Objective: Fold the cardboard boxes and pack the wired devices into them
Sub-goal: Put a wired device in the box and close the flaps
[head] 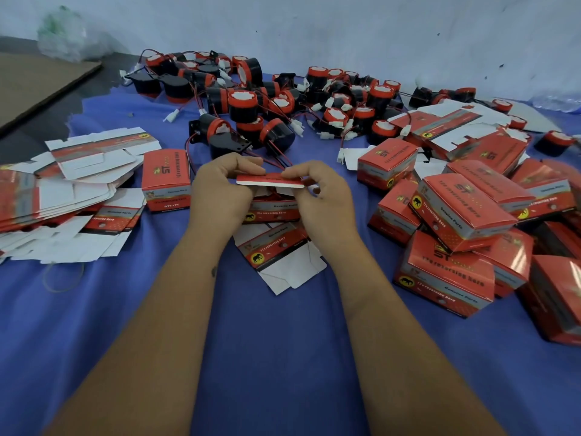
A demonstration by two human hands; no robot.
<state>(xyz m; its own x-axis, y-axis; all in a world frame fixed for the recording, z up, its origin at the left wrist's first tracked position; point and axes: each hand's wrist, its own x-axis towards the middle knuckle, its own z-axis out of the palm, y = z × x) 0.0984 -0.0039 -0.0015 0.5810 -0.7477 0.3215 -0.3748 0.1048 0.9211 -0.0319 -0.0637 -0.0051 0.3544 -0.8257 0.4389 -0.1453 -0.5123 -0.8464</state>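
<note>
Your left hand (221, 187) and right hand (317, 191) both pinch the top flap of a red box (273, 209), maybe with wires inside, on the blue cloth (267, 357).

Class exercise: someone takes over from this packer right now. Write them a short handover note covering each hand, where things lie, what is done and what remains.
Left hand and right hand: both in a grip on the red-and-white flap of the red cardboard box at centre, closing it; red wires show inside.
Loose black-and-red round wired devices are heaped at the far side of the blue cloth.
Flat unfolded red-and-white box blanks lie stacked on the left, one more under the hands.
Done: closed red boxes piled on the right.
Left: finish this flap, then pack the remaining devices.
</note>
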